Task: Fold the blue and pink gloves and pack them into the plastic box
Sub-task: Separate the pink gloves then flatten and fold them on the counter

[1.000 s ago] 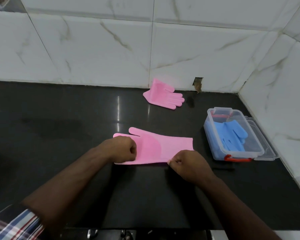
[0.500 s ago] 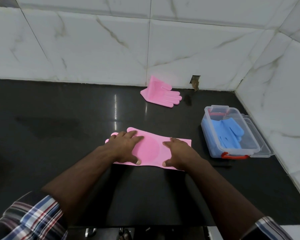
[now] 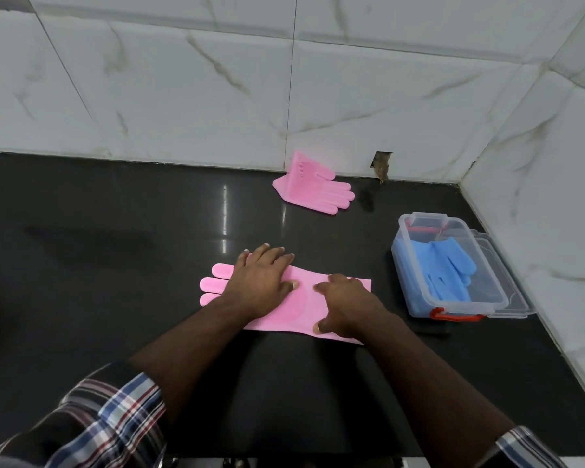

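we see a pink glove (image 3: 298,300) lying flat on the dark desk (image 3: 115,265), its fingers pointing left and its cuff toward the right. the left hand (image 3: 260,285) rests palm down on the glove's finger end, its fingers spread and flat, gripping nothing. the right hand (image 3: 343,304) presses down on the cuff end, fingers splayed and slightly bent, also holding nothing between them. a second pink glove (image 3: 313,192) lies well apart at the back of the desk, one end propped up against the marble wall (image 3: 183,79). to the right, near the corner, stands the clear plastic box (image 3: 419,300) with a red latch (image 3: 456,315) on its near end; the blue gloves (image 3: 448,268) lie inside it. the box's clear lid (image 3: 514,298) sits just beside it, between the box and the side wall. a plaid sleeve (image 3: 98,427) covers the left forearm at the bottom of the view.
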`<action>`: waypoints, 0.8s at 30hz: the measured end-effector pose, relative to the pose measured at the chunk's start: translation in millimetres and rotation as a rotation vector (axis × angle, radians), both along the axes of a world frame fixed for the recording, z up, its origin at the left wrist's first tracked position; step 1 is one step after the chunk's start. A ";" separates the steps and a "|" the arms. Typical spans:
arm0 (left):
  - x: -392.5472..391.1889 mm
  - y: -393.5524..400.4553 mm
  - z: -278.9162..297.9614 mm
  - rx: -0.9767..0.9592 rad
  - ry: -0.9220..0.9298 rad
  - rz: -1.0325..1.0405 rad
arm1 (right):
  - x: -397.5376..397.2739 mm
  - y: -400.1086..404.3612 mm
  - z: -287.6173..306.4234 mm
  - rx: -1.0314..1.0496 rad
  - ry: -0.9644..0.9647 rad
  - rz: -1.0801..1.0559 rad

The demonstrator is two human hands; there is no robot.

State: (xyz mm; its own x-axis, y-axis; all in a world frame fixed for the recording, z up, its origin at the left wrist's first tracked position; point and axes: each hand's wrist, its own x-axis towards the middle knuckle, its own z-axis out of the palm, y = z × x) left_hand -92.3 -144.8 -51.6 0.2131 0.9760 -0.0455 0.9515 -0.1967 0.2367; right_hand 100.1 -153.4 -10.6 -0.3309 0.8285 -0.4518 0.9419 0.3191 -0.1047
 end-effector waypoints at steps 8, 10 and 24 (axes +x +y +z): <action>18.9 39.6 4.6 -0.031 -0.040 0.037 | 4.5 29.4 -1.2 0.226 0.199 -0.189; 23.0 46.4 5.2 -0.043 -0.074 0.091 | 5.8 41.8 -2.0 0.239 0.210 -0.198; 30.4 95.7 10.0 -0.119 -0.266 0.302 | -12.6 151.7 -4.2 0.183 0.061 -0.163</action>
